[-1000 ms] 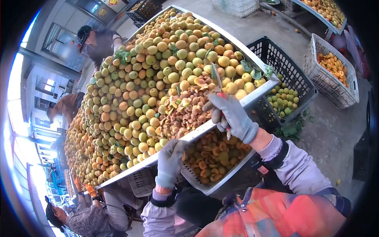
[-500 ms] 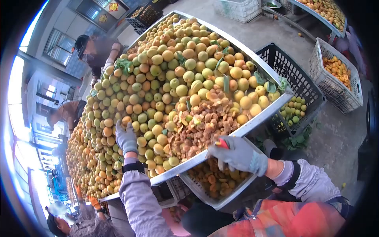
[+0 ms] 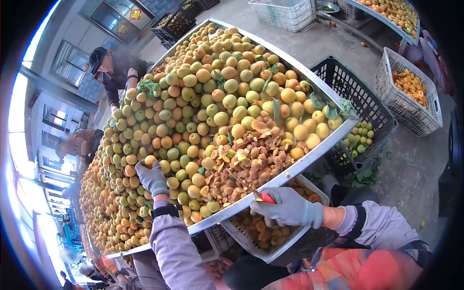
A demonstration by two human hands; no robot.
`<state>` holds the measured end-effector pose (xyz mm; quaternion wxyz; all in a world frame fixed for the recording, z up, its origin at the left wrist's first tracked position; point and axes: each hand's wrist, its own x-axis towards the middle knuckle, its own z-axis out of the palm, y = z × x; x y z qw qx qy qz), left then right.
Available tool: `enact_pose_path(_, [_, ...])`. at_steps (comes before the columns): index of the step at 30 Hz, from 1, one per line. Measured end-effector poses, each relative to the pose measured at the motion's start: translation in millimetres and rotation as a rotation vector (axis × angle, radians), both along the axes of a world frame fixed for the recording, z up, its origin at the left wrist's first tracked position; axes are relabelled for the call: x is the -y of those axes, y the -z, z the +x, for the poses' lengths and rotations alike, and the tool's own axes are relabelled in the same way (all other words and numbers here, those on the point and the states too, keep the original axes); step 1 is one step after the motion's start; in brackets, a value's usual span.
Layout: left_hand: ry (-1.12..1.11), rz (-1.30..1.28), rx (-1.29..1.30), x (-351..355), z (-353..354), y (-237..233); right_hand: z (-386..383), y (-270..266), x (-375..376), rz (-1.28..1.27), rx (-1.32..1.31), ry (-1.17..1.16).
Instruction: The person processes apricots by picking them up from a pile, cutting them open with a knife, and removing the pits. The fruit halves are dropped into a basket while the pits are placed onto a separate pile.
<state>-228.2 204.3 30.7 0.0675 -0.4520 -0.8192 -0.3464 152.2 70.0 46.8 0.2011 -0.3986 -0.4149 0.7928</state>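
The left hand [image 3: 152,178], gloved in grey, is lying on the heaped apricots [image 3: 212,96] in the long metal tray [image 3: 309,162], well in from the tray's near rim. Its fingers are bending over an orange apricot [image 3: 150,159]; whether they are actually gripping it cannot be told. A second ago this hand was hanging below the near rim, and half a second ago it was already on the heap, so the reach is now settling on one fruit.

The right hand [image 3: 285,209], also gloved, is closing fully around a red-handled knife [image 3: 265,197] just under the tray's near rim. A second ago it was holding the blade up above the rim, so the knife hand is now waiting low while the other hand is working in the heap.

A mound of brown pits [image 3: 246,169] is lying inside the tray against that rim. A white crate [image 3: 282,253] of halved fruit [image 3: 261,232] is sitting below the rim, under the right hand. Past the tray's right end, a black crate [image 3: 357,92] is holding greenish apricots [image 3: 360,135], and further out a white basket [image 3: 425,121] is holding more halves. A person in a cap [image 3: 111,67] is bending at the tray's far side.

Beyond the tray's far end, a red and yellow sign [image 3: 134,13] is showing, but its writing is too small to read.
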Motion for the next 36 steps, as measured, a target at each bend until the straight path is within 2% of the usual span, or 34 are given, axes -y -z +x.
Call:
enact_pose_path(3, [0.193,0.214,0.017,25.3,19.7,-7.0,-1.5,1.1,2.6,0.092,0.022,0.046])
enact_pose_path(4, [0.190,0.218,0.012,34.0,24.4,-7.5,-2.1,1.6,3.3,0.096,0.017,0.043])
enact_pose_path(6, [0.480,0.387,0.574,54.2,37.1,-6.3,-3.4,8.9,4.2,0.061,-0.033,0.060])
enact_pose_path(7, [0.483,0.385,0.574,67.9,51.2,-8.5,-3.0,10.3,4.6,0.060,-0.034,0.064])
enact_pose_path(9, [0.690,0.387,1.046,95.7,84.9,-12.9,-1.2,11.1,1.5,0.107,-0.040,0.090])
enact_pose_path(10, [0.720,0.396,1.261,105.9,98.1,-10.1,0.5,11.8,-0.1,0.101,-0.035,0.097])
enact_pose_path(12, [0.760,0.374,1.457,128.3,128.7,-7.6,2.0,13.9,-3.6,0.033,-0.069,0.110])
enact_pose_path(14, [0.742,0.361,1.615,147.8,157.4,-4.6,3.1,19.0,-3.7,0.058,-0.070,0.129])
enact_pose_path(19, [0.901,0.350,2.054,172.2,188.6,14.9,13.2,10.0,-1.9,0.130,-0.037,0.148])
enact_pose_path(24, [0.892,0.322,2.057,174.5,209.4,6.5,19.2,7.8,-1.0,0.153,-0.008,0.163])
enact_pose_path(27, [0.859,0.341,1.790,174.0,212.1,11.7,20.3,4.4,1.7,0.174,0.028,0.154])
enact_pose_path(30, [0.831,0.368,1.736,173.7,210.3,10.7,20.9,1.2,2.1,0.179,0.060,0.140])
enact_pose_path(34, [0.757,0.491,1.722,183.2,184.5,1.3,11.8,7.7,5.3,0.209,0.128,0.093])
enact_pose_path(36, [0.712,0.565,1.817,194.4,153.0,6.9,2.3,19.8,7.9,0.247,0.117,0.053])
